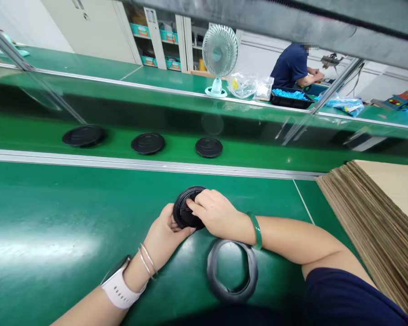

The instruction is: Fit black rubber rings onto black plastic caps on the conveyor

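Note:
A round black plastic part (185,216) with a raised rim stands tilted over the green bench. My left hand (166,231) is closed on its left and lower edge, thumb along the near rim. The fingers of my right hand (212,210) press against the inside of the disc; its far fingers are partly hidden behind the palm, so I cannot tell whether they hold any small piece. Just below my right wrist lies a dark grey ring (212,271), flat on the bench and apart from the black part.
Three black round discs (148,143) lie on the green conveyor belt (177,149) beyond a metal rail (156,166). Stacked cardboard sheets (370,217) stand at the right. Behind the glass are a fan (220,52), a black tray of blue pieces (290,102) and a person (290,65).

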The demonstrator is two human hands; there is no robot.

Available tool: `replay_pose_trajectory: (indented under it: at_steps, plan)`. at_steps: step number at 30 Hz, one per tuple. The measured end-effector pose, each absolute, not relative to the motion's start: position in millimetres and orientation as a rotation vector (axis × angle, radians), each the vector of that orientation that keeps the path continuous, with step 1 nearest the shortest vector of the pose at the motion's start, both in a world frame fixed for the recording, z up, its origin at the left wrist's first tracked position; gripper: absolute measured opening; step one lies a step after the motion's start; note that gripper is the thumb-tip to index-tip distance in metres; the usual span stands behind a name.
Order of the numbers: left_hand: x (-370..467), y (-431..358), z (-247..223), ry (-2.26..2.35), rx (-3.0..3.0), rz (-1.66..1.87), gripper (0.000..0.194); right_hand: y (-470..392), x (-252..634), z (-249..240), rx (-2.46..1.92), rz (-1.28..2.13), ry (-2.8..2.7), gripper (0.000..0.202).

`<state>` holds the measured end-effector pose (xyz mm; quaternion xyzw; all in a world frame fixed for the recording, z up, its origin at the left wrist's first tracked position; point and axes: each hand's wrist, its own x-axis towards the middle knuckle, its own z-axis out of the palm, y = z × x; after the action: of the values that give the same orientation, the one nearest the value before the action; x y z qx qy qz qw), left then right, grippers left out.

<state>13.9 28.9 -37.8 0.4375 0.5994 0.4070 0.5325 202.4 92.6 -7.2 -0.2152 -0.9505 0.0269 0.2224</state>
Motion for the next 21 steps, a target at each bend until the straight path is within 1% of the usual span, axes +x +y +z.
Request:
replay_pose_trajectory:
  at_steps: [3,5,8,10,11,12,16,18,21]
  plan:
    - [15.8,31.0,-37.1,1.393,1.012,1.051,0.065,101.8,208.2,-9.3,-0.734,0.277,-2.293,0.035]
    - [16.7,31.7,-37.7,1.356,1.001,1.058,0.065,110.3,209.4,-14.9,-0.895,0.538,-2.13,0.036]
    - [15.8,31.2,-40.0,1.378,1.093,1.021,0.071,121.6,206.4,-26.9,-0.986,0.959,-2.051,0.016]
    - [14.3,30.4,-40.3,1.445,1.215,1.02,0.078,125.1,203.1,-33.4,-0.966,1.085,-2.02,0.005]
    - [13.7,30.0,-39.8,1.466,1.269,1.024,0.08,125.4,201.6,-35.7,-0.961,1.104,-1.998,0.005]
    - [13.3,29.6,-38.8,1.472,1.306,1.021,0.078,125.0,200.2,-37.2,-0.958,1.116,-1.981,0.007]
    - [14.4,28.8,-33.1,1.478,1.355,0.979,0.053,120.9,197.2,-39.4,-1.003,1.095,-1.922,0.013]
    - [15.6,28.6,-31.1,1.51,1.367,0.973,0.046,119.7,197.5,-38.9,-1.005,1.111,-1.892,0.017]
    - [16.6,28.3,-30.3,1.533,1.36,0.985,0.042,119.6,200.3,-34.0,-0.909,1.377,-1.833,0.029]
